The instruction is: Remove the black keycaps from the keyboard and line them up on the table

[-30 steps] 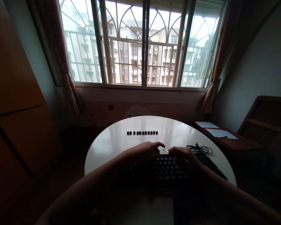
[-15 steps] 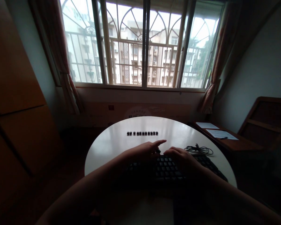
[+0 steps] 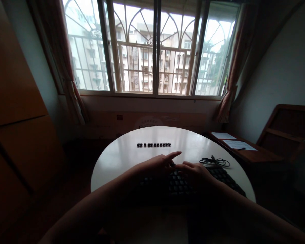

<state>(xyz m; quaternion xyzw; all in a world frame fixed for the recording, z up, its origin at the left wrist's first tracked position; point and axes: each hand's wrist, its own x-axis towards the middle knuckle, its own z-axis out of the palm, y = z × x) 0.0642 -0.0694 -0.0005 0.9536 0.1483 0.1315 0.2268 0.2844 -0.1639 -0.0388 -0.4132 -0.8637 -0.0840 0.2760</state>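
A black keyboard [image 3: 181, 184] lies on the round white table, partly covered by my hands and forearms. My left hand [image 3: 162, 160] is over its back edge, index finger stretched out to the right. Its other fingers are closed on a small dark piece that looks like a keycap [image 3: 172, 164]. My right hand [image 3: 196, 171] hovers above the keys with curled fingers, its fingertips meeting the left hand's at that piece. Whether the right fingers grip it is hidden. Farther back, several black keycaps [image 3: 154, 145] stand in a row.
A coiled black cable [image 3: 215, 162] lies behind the keyboard's right part on the white table [image 3: 112, 162]. To the right, papers [image 3: 240, 145] and a dark pen [image 3: 241, 149] rest on a wooden surface [image 3: 261, 156]. A barred window [image 3: 156, 51] fills the back.
My right hand has moved left, bringing its fingertips to the small piece in my left hand. The left hand is almost still; the view has shifted slightly.
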